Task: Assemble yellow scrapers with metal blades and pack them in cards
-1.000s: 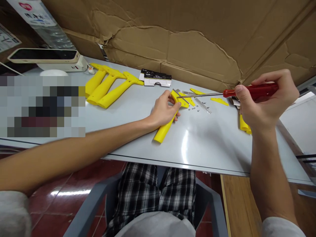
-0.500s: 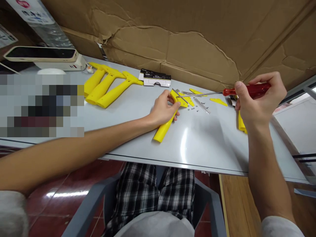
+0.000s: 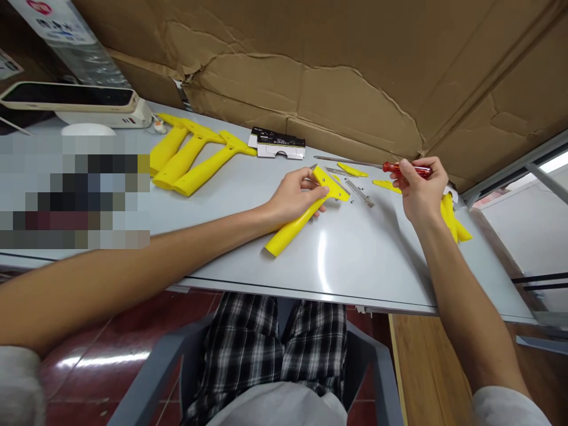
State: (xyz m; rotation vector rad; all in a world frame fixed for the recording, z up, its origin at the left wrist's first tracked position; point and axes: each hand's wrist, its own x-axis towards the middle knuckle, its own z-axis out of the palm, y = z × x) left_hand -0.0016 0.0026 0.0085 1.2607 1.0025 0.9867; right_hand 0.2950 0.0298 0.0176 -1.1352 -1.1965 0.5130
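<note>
My left hand is closed around the neck of a yellow plastic scraper. Its wide head faces up, with small screws showing in its holes. Between the thumb and fingers of my right hand is a screwdriver with a clear red handle. Its long shaft points left, and the tip is apart from the scraper, behind its head. Loose metal blades, small screws and yellow plastic cover pieces lie on the table just right of the scraper.
Three more yellow scrapers lie at the back left, beside a black and white box. Other yellow handles sit beyond my right hand. A phone rests on a white device at far left. Cardboard walls off the table's back.
The screwdriver tip has come away from the scraper head, and my right hand has shifted left. In my left hand the scraper has turned, so its flat screw-holed face shows.
</note>
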